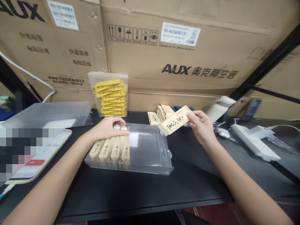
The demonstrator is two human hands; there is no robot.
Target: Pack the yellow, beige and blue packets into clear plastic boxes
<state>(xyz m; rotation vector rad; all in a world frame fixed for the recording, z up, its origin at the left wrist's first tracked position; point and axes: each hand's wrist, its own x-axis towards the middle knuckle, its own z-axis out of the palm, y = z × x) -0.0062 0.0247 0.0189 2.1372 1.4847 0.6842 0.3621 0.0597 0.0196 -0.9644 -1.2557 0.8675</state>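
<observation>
A clear plastic box [145,150] lies on its side on the black table, its open end with round tabs facing right. Several beige packets [114,150] stand in a row inside its left part. My left hand [110,126] grips the box from above at that left part, thumb and fingers bent over it. In my right hand [201,125], pinched at its right end, is another beige packet [175,120] with black brush lettering. It is held tilted, just above and right of the box's open end. Behind it sits a small pile of beige packets [161,113].
A clear box [107,93] of stacked yellow packets stands at the back, against large cartons [187,56]. An empty-looking plastic box [47,114] and a phone [47,153] lie left. A white bottle [220,107] and power strip [255,142] are right.
</observation>
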